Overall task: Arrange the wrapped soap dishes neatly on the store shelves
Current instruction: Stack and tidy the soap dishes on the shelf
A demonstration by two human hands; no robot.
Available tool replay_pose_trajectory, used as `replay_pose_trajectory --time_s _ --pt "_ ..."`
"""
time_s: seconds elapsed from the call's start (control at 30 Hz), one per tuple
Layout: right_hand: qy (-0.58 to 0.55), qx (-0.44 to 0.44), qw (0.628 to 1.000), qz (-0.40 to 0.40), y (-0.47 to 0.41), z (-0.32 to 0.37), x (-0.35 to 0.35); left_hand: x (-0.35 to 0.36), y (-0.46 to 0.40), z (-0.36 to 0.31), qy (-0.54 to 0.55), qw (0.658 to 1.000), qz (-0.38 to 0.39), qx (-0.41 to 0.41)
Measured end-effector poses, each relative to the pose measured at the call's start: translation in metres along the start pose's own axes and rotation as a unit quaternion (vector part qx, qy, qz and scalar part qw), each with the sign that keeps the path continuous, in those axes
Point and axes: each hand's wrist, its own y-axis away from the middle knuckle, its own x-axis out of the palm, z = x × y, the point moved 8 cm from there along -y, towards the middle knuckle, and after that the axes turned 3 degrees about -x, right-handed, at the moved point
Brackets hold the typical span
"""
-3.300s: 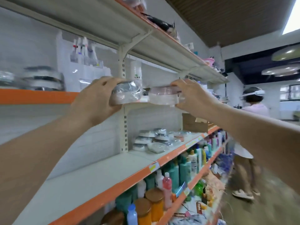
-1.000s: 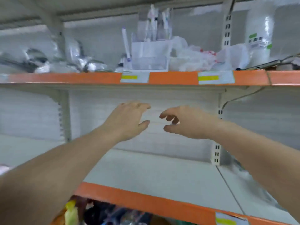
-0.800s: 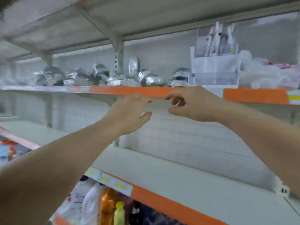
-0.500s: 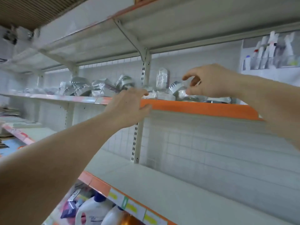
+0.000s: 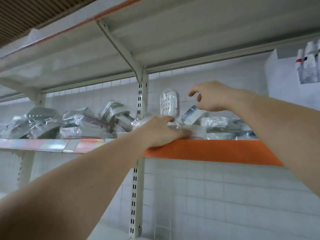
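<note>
Many plastic-wrapped soap dishes lie in a loose pile along the orange-edged shelf. One wrapped dish stands upright against the tiled back wall. My left hand rests on the shelf's front edge, its fingers laid over a flat white wrapped dish without closing around it. My right hand hovers higher, fingers and thumb apart, just above a tilted wrapped dish. It holds nothing. More wrapped dishes lie to the right, under my right forearm.
A slotted shelf upright and its bracket stand just left of the upright dish. The underside of the shelf above hangs close overhead. A white organizer with small bottles sits at the far right. A lower shelf is below.
My view has swung left and up along the shelf. Both hands, holding nothing in the last second, have reached up; the left has come down onto the shelf edge and the right is over the dishes.
</note>
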Motion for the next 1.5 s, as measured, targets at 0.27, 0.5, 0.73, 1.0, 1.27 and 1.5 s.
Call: replay_pose_trajectory --time_s 0.27,0.5,0.73,1.0,1.27,1.5 --pt "0.106 0.065 0.990 0.068 -0.036 -0.011 0.038 0.020 -0.046 0.018 0.031 0.981 0.153 0.111" --pt "0.200 0.090 0.959 0.181 -0.079 -0.030 0.093 0.024 -0.072 0.046 -0.015 0.979 0.157 0.129" --pt "0.201 0.111 0.972 0.049 -0.072 -0.023 0.066 0.020 -0.064 0.039 -0.029 0.981 0.136 0.137" --pt "0.119 0.237 0.960 0.095 -0.051 -0.042 0.071 0.017 -0.066 0.042 0.003 0.981 0.136 0.137" --pt "0.179 0.231 0.950 -0.111 -0.001 -0.029 0.007 -0.001 -0.057 0.035 0.068 0.980 0.055 0.178" --pt "0.136 0.260 0.926 -0.239 0.058 0.008 -0.056 -0.014 -0.065 0.055 0.478 0.873 0.065 0.069"
